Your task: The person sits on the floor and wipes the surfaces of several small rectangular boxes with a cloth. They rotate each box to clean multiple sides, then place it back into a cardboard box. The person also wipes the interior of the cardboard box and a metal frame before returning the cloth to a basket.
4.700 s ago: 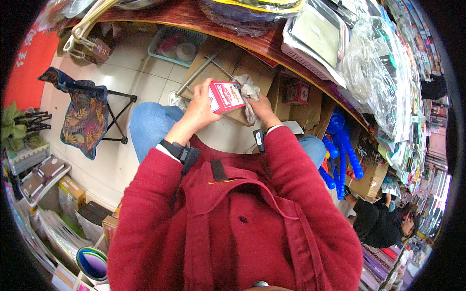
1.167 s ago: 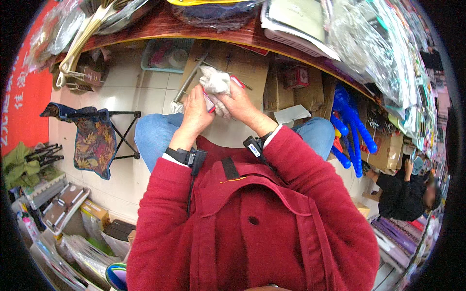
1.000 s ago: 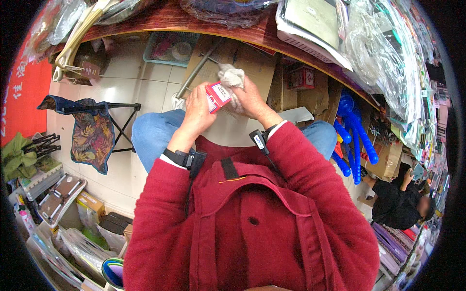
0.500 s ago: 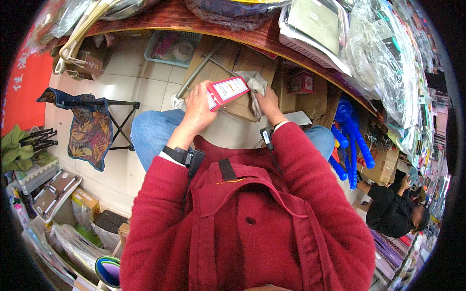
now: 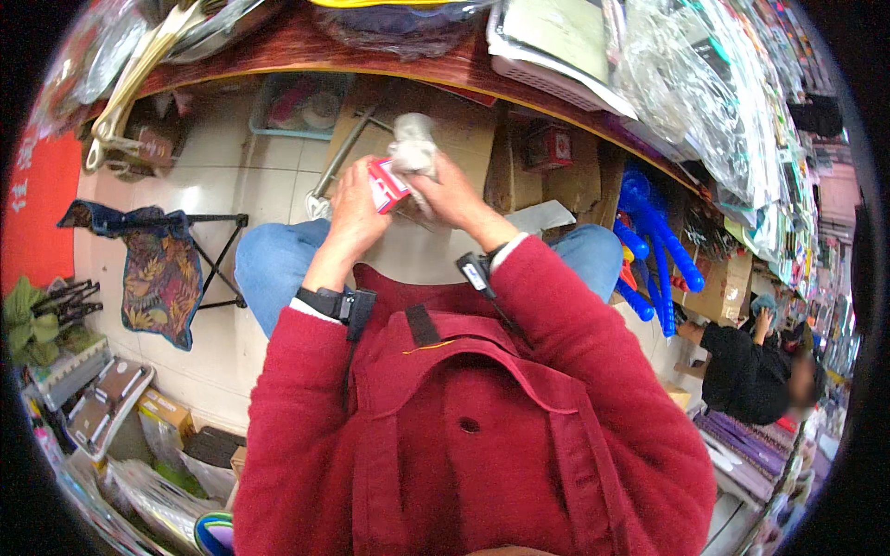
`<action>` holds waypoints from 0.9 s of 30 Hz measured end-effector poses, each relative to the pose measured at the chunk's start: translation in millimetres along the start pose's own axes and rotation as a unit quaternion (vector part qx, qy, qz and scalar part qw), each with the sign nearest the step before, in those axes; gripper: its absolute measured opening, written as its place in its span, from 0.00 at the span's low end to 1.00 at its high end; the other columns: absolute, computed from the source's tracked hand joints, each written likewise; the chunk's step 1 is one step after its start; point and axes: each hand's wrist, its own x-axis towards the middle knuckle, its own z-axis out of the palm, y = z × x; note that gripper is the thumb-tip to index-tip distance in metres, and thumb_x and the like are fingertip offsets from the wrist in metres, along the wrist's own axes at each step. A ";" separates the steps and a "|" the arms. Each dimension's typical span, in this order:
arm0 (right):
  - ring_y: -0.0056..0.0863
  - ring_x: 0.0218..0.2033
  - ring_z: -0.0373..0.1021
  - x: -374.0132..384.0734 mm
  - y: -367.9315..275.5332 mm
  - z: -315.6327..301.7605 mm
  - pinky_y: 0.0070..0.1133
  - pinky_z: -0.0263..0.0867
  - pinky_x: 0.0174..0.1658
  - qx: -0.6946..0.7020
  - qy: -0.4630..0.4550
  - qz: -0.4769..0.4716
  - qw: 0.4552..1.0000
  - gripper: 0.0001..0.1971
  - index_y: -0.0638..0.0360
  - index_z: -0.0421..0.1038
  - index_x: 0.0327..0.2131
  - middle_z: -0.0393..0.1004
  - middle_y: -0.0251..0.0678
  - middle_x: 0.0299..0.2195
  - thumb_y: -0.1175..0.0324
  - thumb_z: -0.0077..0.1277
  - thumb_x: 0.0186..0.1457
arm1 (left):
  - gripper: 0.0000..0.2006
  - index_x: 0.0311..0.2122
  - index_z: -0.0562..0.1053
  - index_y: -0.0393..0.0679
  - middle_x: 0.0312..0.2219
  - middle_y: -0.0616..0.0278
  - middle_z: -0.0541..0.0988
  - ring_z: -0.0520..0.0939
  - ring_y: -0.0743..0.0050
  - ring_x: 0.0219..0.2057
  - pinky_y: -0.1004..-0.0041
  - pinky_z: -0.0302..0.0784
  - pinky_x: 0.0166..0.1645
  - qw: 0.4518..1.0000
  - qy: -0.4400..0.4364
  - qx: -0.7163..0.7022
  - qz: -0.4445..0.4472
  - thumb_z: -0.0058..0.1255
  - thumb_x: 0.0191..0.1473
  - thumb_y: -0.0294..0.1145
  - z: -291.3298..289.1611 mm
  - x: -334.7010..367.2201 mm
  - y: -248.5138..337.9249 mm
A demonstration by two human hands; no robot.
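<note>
My left hand (image 5: 348, 213) is wrapped round a small red and white box (image 5: 386, 188), held above the floor between my knees. In my right hand (image 5: 452, 193) is a crumpled pale grey cloth (image 5: 413, 146), its fingers closed on it. The cloth lies against the far right side of the box and covers much of it. Both hands meet at the box. Slight motion blur softens the cloth and my right fingers.
Above runs a dark red table edge (image 5: 408, 70) loaded with wrapped goods. A folding stool (image 5: 162, 269) stands left. Blue inflated balloon-like tubes (image 5: 654, 241) sit right, near a cardboard box (image 5: 721, 283). A light blue basket (image 5: 301, 104) is under the table. A person in black (image 5: 751, 371) is far right.
My right hand with the cloth has moved left and now presses over the box. The box has tilted, so less of its face shows. The whole view has shifted slightly.
</note>
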 end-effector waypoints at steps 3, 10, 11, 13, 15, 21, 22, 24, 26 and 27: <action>0.36 0.49 0.70 10.1 9.5 -1.3 0.28 0.64 0.52 0.031 -0.013 0.098 0.995 0.21 0.59 0.68 0.51 0.74 0.44 0.47 0.61 0.51 0.55 | 0.37 0.53 0.60 0.39 0.45 0.46 0.71 0.72 0.45 0.50 0.58 0.68 0.54 0.999 0.017 0.010 0.030 0.68 0.38 0.32 -1.3 2.4 1.1; 0.50 0.46 0.71 -13.4 68.9 -28.2 0.35 0.67 0.49 -0.121 0.059 0.230 0.964 0.25 0.61 0.69 0.48 0.75 0.53 0.43 0.57 0.55 0.49 | 0.37 0.54 0.60 0.39 0.47 0.46 0.70 0.72 0.47 0.51 0.61 0.67 0.56 0.999 0.003 -0.002 0.033 0.66 0.37 0.27 -4.7 4.5 8.1; 0.51 0.45 0.71 -23.5 74.5 -30.3 0.36 0.67 0.48 -0.139 0.066 0.233 0.960 0.25 0.61 0.69 0.48 0.75 0.53 0.43 0.57 0.55 0.48 | 0.38 0.54 0.59 0.39 0.47 0.46 0.70 0.72 0.48 0.51 0.62 0.68 0.56 1.000 0.000 0.001 0.029 0.66 0.37 0.27 -5.3 4.5 9.0; 0.51 0.44 0.71 -37.4 81.1 -33.3 0.37 0.67 0.48 -0.170 0.081 0.261 0.947 0.26 0.61 0.70 0.48 0.75 0.52 0.42 0.57 0.57 0.46 | 0.38 0.54 0.59 0.39 0.48 0.46 0.70 0.72 0.48 0.52 0.62 0.68 0.56 1.000 -0.006 -0.003 0.028 0.65 0.36 0.26 -7.0 4.8 9.5; 0.50 0.45 0.71 -44.9 77.9 -35.6 0.36 0.67 0.48 -0.157 0.107 0.259 0.947 0.26 0.61 0.69 0.48 0.75 0.51 0.42 0.57 0.57 0.46 | 0.39 0.55 0.58 0.39 0.48 0.46 0.70 0.72 0.48 0.52 0.62 0.68 0.56 1.000 -0.012 0.004 0.019 0.65 0.36 0.26 -7.5 3.7 10.7; 0.47 0.45 0.72 -12.3 16.6 -32.3 0.33 0.67 0.48 0.026 0.090 0.096 0.991 0.25 0.59 0.70 0.47 0.75 0.49 0.43 0.57 0.58 0.48 | 0.40 0.56 0.57 0.39 0.49 0.46 0.70 0.72 0.48 0.52 0.62 0.68 0.55 1.000 -0.018 0.002 -0.006 0.65 0.35 0.26 -7.7 3.9 16.7; 0.46 0.45 0.72 -4.8 5.5 -27.3 0.32 0.68 0.48 0.064 0.065 0.055 0.994 0.24 0.59 0.70 0.47 0.75 0.49 0.43 0.57 0.57 0.49 | 0.41 0.56 0.57 0.39 0.49 0.46 0.70 0.72 0.48 0.52 0.62 0.68 0.55 1.000 -0.019 0.001 -0.009 0.66 0.35 0.26 -7.7 4.2 17.3; 0.46 0.45 0.71 8.1 -8.4 -16.5 0.32 0.67 0.48 -0.047 -0.029 0.083 0.995 0.22 0.57 0.72 0.46 0.75 0.49 0.43 0.55 0.57 0.49 | 0.41 0.56 0.57 0.39 0.49 0.46 0.70 0.72 0.48 0.52 0.61 0.68 0.55 1.000 -0.012 0.006 -0.006 0.66 0.35 0.27 -7.8 4.9 17.3; 0.46 0.46 0.71 9.7 -7.8 -9.4 0.33 0.67 0.49 -0.057 0.008 0.050 0.997 0.20 0.55 0.72 0.46 0.75 0.48 0.44 0.57 0.55 0.52 | 0.41 0.56 0.58 0.39 0.49 0.46 0.70 0.72 0.47 0.52 0.61 0.68 0.55 1.000 -0.010 0.010 -0.007 0.67 0.36 0.29 -7.2 5.8 15.6; 0.46 0.47 0.71 8.9 -2.1 -8.4 0.33 0.67 0.49 -0.025 0.018 0.053 0.998 0.19 0.55 0.71 0.46 0.75 0.48 0.44 0.57 0.54 0.52 | 0.40 0.56 0.58 0.39 0.48 0.46 0.70 0.72 0.47 0.52 0.61 0.68 0.55 1.000 -0.005 0.014 -0.005 0.67 0.36 0.30 -7.0 5.4 14.0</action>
